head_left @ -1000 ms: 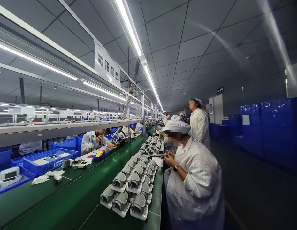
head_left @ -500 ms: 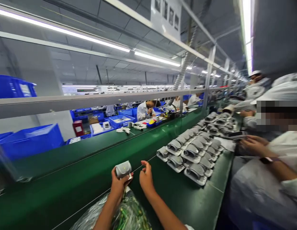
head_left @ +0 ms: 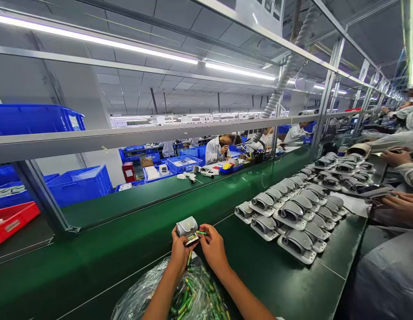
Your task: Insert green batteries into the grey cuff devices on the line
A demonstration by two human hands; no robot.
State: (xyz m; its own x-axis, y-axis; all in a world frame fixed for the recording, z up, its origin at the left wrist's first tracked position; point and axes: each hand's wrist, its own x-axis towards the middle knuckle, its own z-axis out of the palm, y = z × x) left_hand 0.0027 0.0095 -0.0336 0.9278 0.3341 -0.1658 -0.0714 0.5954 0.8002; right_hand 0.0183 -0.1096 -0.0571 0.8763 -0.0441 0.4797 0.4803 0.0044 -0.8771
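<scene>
My left hand [head_left: 180, 251] holds a small grey plastic device [head_left: 187, 227] with its open underside turned toward my right hand. My right hand [head_left: 213, 249] pinches a green cylindrical battery [head_left: 201, 232] against that device, and my fingers hide part of the battery. Below both hands, a clear plastic bag [head_left: 189, 293] lies at the bench edge, full of loose green batteries. Two rows of similar grey devices [head_left: 291, 212] stand on the green bench to the right of my hands.
The green bench [head_left: 260, 271] runs ahead of me. A co-worker's hands [head_left: 401, 206] work at the right edge beside the grey devices. Beyond a metal rail stand blue crates [head_left: 80, 186], a red tray [head_left: 13, 222] and further workers.
My hands have come closer together, and my right hand, earlier empty, now holds a green battery at the device. The view has swung slightly left and down, and the bag shows more.
</scene>
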